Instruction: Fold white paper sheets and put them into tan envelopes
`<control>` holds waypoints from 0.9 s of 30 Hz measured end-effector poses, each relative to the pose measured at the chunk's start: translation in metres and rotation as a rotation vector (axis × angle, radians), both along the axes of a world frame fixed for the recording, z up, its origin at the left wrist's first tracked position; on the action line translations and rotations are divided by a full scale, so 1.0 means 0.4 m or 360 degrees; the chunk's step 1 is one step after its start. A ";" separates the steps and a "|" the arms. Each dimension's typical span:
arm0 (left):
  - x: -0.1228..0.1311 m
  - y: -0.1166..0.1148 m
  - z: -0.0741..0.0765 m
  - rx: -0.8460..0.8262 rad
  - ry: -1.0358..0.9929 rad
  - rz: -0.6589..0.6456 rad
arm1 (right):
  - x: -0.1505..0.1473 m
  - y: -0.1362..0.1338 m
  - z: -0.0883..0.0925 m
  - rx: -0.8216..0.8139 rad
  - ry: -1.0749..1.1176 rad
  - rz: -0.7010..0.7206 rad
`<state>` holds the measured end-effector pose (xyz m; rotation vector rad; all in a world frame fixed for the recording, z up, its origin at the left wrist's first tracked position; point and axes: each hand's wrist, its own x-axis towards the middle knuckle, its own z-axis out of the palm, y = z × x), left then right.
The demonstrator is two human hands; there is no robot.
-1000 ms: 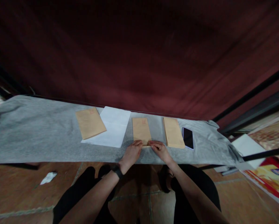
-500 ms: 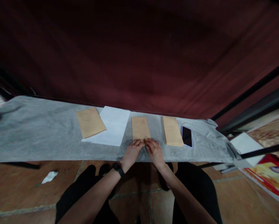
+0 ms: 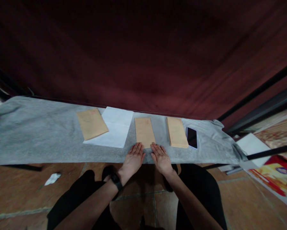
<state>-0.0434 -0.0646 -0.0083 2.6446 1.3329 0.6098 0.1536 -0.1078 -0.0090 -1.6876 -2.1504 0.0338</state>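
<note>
A brown paper envelope (image 3: 144, 131) lies flat on the grey cloth in front of me, a small reddish mark near its top right. My left hand (image 3: 134, 158) rests with fingers stretched out at its lower left corner. At the lower right corner, my right hand (image 3: 162, 159) lies flat, fingers extended, touching the edge. Neither hand grips anything. To the right is a stack of brown envelopes (image 3: 177, 132). On the left, another brown envelope (image 3: 92, 124) partly covers a white paper sheet (image 3: 118, 127).
A phone (image 3: 192, 138) lies right of the stack. The grey cloth (image 3: 49, 134) covers a narrow table. Behind it hangs a dark red curtain (image 3: 143, 70). Crumpled white paper (image 3: 52, 179) is on the tiled floor; a red and yellow box (image 3: 277, 177) stands at the right.
My hands were close together at the envelope's bottom edge with fingers bent. They have moved apart to its two lower corners, and the fingers have straightened.
</note>
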 end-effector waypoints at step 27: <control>0.014 -0.023 0.034 -0.0106 -0.0007 0.0126 | -0.035 -0.005 0.001 0.0033 0.0095 -0.0059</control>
